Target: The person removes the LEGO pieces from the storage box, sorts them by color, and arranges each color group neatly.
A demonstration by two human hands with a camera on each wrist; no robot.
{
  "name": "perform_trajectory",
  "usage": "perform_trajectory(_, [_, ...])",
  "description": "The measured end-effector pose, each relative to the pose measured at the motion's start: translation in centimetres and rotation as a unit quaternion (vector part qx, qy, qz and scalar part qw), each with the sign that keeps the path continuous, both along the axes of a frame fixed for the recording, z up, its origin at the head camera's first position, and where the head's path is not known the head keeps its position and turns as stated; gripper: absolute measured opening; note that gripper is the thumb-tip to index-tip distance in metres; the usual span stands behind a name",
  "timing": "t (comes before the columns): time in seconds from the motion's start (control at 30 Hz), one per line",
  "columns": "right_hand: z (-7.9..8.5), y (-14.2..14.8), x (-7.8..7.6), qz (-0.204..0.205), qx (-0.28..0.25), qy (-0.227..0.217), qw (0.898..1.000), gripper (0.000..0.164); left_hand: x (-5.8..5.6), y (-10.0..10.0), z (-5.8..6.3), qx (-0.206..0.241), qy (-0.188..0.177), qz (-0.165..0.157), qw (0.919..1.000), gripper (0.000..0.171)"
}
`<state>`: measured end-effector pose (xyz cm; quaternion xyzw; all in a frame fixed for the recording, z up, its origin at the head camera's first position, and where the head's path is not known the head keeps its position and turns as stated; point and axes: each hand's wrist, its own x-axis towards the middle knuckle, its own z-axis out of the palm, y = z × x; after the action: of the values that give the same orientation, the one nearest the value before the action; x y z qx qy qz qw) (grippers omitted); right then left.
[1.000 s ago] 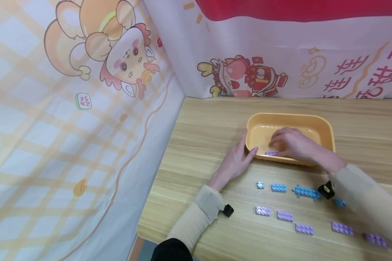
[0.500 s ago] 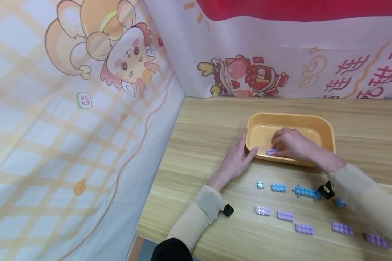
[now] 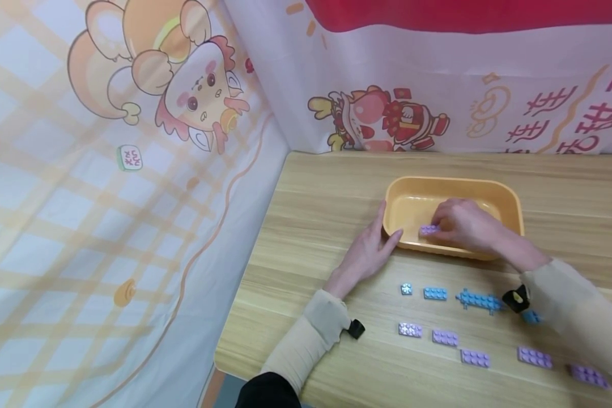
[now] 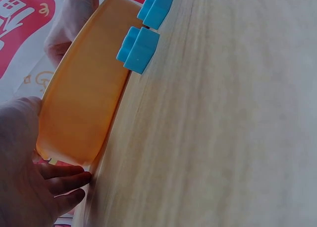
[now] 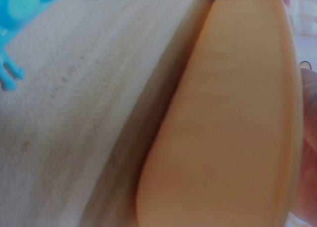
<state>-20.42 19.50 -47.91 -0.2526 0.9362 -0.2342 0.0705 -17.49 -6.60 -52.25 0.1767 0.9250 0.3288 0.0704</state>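
My right hand (image 3: 466, 226) reaches into the yellow plastic basket (image 3: 403, 195), pinching a purple toy brick (image 3: 428, 230) just inside the near wall. In the right wrist view the basket's side (image 5: 228, 113) hides most of that hand and all of the brick. My left hand (image 3: 368, 249) steadies the basket's near left corner, thumb at the near rim and index finger along the left side. Its fingers look fairly straight in the left wrist view, lying against the outside of the basket (image 4: 89, 88).
Nearer me on the wooden table (image 3: 326, 192) lie a small blue brick (image 3: 406, 289), a longer blue brick (image 3: 435, 293), a blue piece with side prongs (image 3: 479, 300) and another blue piece (image 3: 531, 316) by the right sleeve. Several purple bricks (image 3: 445, 338) form a row closer still.
The right hand has taken hold of the purple brick in the basket and shifted it slightly right and away from the near wall. The left hand stays put.
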Motion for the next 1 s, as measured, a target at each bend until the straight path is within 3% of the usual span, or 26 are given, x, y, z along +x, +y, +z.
perform_trajectory(0.23, [1.4,1.2,0.9,-0.008,-0.012,0.029,0.999,0.023,0.0,-0.1,0.0,0.003,-0.005,0.004,1.0,0.085])
perform_trajectory(0.53, [1.9,2.4,1.7,-0.012,-0.027,0.063,0.998,0.016,0.1,-0.1,-0.2,-0.001,-0.011,0.006,0.9999,0.086])
perform_trajectory(0.8, [2.6,4.1,2.7,0.0,-0.056,0.146,0.988,0.017,0.1,-0.1,-0.1,0.002,-0.017,0.011,0.9998,0.087])
perform_trajectory(1.0, [3.1,6.0,4.2,-0.014,-0.056,0.191,0.98,0.025,0.1,0.0,-0.2,0.002,-0.011,0.004,0.9999,0.087])
